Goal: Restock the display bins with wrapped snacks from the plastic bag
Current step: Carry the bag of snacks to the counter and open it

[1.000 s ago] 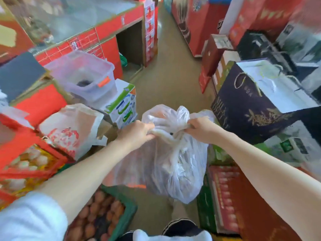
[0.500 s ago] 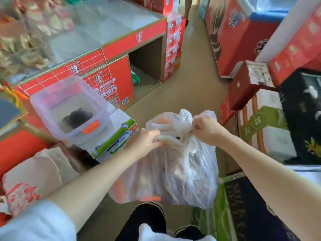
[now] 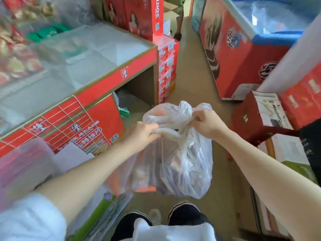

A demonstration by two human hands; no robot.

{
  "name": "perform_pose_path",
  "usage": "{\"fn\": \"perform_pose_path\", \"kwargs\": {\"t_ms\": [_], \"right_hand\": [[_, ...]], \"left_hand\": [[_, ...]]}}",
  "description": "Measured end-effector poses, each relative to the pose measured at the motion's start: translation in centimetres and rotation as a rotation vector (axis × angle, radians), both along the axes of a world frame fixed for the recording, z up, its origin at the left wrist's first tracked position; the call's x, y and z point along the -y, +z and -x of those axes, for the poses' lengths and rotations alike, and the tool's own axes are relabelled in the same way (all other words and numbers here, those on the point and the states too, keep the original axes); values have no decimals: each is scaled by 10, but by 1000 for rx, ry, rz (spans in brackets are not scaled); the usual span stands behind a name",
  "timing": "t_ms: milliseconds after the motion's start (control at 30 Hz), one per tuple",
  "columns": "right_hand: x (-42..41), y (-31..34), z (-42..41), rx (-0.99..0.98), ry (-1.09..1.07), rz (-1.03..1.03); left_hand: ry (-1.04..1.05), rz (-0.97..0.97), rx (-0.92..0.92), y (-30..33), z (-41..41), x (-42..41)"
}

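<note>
A translucent plastic bag [image 3: 175, 164] full of wrapped snacks hangs in the air in front of me, above the floor. My left hand [image 3: 140, 134] grips the bunched top of the bag on its left side. My right hand [image 3: 205, 123] grips the bunched top on its right side. The display bins [image 3: 83, 54] lie to the left, a red counter with clear lids over its compartments; packaged snacks show blurred at the far left. The bag is to the right of the counter and lower than its top.
A clear plastic tub [image 3: 22, 164] and a green-and-white carton [image 3: 102, 213] sit low at my left. Red cartons [image 3: 166, 66] are stacked at the counter's far end. A red chest freezer [image 3: 234, 49] and boxes line the right. An aisle floor [image 3: 191, 80] runs ahead; a person's leg shows far up it.
I have moved forward along the aisle with the bag held in both hands. The counter with bins has come closer on the left, and the clear tub has slid down to the lower left.
</note>
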State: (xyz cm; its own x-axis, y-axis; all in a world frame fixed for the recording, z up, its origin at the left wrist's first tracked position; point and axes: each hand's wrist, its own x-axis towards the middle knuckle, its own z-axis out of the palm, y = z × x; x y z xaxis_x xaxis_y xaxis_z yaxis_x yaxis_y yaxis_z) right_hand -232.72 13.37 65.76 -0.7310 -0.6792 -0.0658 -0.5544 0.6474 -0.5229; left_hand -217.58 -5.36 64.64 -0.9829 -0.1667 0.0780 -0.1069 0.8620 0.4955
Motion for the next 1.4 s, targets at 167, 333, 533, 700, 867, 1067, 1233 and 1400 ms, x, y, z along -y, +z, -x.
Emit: {"fn": "perform_pose_path", "kwargs": {"t_ms": [167, 333, 533, 700, 867, 1067, 1233, 1400], "right_hand": [[64, 4, 115, -16, 3, 19], [134, 18, 232, -28, 86, 83], [213, 64, 347, -62, 198, 121], [290, 95, 430, -64, 217, 234], [378, 109, 496, -36, 255, 316], [487, 124, 547, 7, 397, 323], [570, 122, 564, 225, 553, 426], [631, 118, 558, 522, 666, 459]], "left_hand": [[82, -30, -23, 2, 100, 53], [234, -75, -79, 13, 203, 98], [331, -72, -187, 36, 305, 154], [411, -95, -349, 52, 382, 211], [472, -115, -414, 64, 453, 282], [601, -145, -399, 74, 508, 367], [785, -161, -405, 72, 518, 421], [1007, -209, -453, 71, 522, 449]]}}
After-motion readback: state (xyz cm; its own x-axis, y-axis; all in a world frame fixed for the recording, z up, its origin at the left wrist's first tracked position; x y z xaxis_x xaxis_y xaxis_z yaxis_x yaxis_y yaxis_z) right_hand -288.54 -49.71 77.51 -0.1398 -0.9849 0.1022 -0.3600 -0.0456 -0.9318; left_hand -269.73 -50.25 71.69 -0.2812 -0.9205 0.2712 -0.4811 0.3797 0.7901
